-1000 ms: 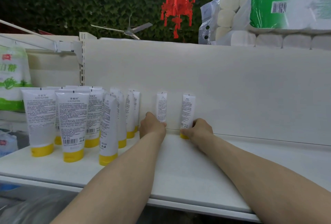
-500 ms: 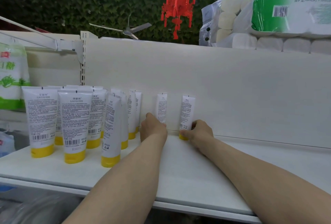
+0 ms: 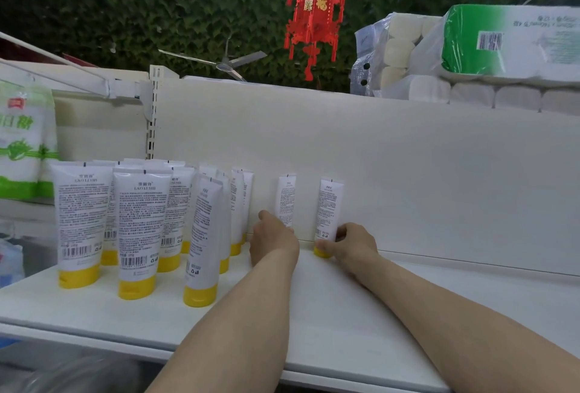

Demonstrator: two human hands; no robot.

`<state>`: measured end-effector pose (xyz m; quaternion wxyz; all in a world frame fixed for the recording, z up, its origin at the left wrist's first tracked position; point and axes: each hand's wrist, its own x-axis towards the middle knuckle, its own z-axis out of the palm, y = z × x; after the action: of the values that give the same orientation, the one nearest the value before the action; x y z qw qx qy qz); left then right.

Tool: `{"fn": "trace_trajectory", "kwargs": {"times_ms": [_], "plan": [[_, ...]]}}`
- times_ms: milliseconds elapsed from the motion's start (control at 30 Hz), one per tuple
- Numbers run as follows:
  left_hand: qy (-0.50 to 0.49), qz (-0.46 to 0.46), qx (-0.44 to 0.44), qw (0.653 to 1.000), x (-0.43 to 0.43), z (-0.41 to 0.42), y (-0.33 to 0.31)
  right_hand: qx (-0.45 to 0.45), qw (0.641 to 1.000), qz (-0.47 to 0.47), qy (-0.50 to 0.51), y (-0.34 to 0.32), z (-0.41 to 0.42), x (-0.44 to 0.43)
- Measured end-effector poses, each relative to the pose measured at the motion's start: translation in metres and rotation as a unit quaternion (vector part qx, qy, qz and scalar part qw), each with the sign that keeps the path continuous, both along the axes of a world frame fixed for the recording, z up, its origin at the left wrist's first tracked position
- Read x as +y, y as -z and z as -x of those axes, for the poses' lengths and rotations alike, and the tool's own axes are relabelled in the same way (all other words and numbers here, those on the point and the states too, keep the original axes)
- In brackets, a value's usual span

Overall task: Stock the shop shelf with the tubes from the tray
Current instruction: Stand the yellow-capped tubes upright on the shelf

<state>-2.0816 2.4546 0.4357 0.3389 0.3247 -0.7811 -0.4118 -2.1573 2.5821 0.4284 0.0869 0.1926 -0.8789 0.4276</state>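
Little changes at the shelf (image 3: 314,314): the left hand (image 3: 273,242) keeps its grip round the left tube (image 3: 285,201), and the right hand (image 3: 351,245) still pinches the right tube (image 3: 329,207) at its cap, both tubes upright against the back panel (image 3: 423,173).

Left hand (image 3: 274,240) holding left tube (image 3: 286,201), right hand (image 3: 354,246) pinching right tube (image 3: 329,207), white shelf (image 3: 329,314)
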Motion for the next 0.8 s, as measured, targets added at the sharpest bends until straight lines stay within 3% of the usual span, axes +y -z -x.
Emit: {"fn": "trace_trajectory", "kwargs": {"times_ms": [433, 633, 800], "plan": [[-0.019, -0.073, 0.002, 0.997, 0.007, -0.01, -0.009, -0.032, 0.999, 0.027, 0.03, -0.011, -0.03, 0.038], [-0.032, -0.099, 0.0, 0.995, 0.05, -0.057, -0.02, -0.01, 0.999, 0.005, 0.04, -0.027, -0.076, 0.126], [0.017, -0.079, 0.013, 0.997, 0.139, -0.099, -0.023, -0.001, 0.998, 0.016, 0.065, -0.037, -0.124, 0.232]]}}
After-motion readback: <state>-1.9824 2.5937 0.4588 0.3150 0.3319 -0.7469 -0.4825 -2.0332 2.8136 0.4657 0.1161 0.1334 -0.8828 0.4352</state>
